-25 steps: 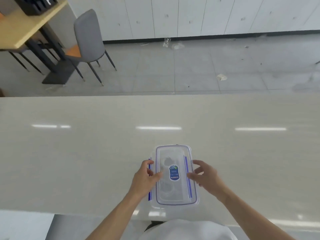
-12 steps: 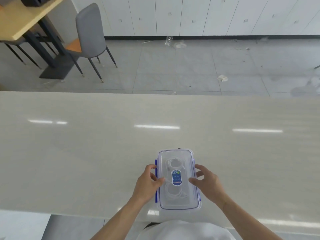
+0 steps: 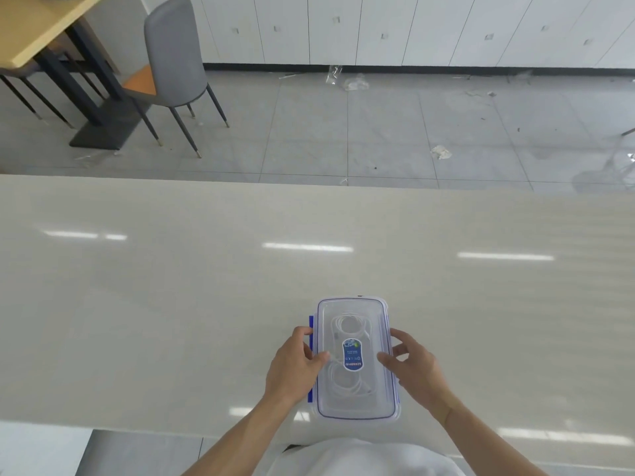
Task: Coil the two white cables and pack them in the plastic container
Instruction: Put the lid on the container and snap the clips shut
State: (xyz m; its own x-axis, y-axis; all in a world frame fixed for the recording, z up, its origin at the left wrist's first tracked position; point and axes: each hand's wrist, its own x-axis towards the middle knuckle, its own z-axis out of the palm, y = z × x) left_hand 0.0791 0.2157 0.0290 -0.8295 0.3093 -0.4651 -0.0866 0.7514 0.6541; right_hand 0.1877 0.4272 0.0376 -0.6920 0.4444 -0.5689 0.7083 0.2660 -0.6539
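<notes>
A clear plastic container (image 3: 355,408) with a blue-trimmed lid and a blue oval label lies near the front edge of the pale table (image 3: 171,286). Through the lid I see two coiled white cables (image 3: 347,324), one coil at the far end and one at the near end. My left hand (image 3: 295,365) grips the container's left side, thumb on the lid and fingers at the blue side clip. My right hand (image 3: 412,364) rests on the right side, thumb on the lid, fingers spread at the right edge.
The table runs the full width of the view. Beyond its far edge lies a grey tiled floor with scraps of litter (image 3: 441,152), a grey chair (image 3: 171,60) and a wooden table (image 3: 37,25) at the back left, and white cabinets (image 3: 412,25) along the wall.
The view has tilted, so the container sits lower and further right in frame. Both hands stay at its sides, with the left fingers now on the blue clip.
</notes>
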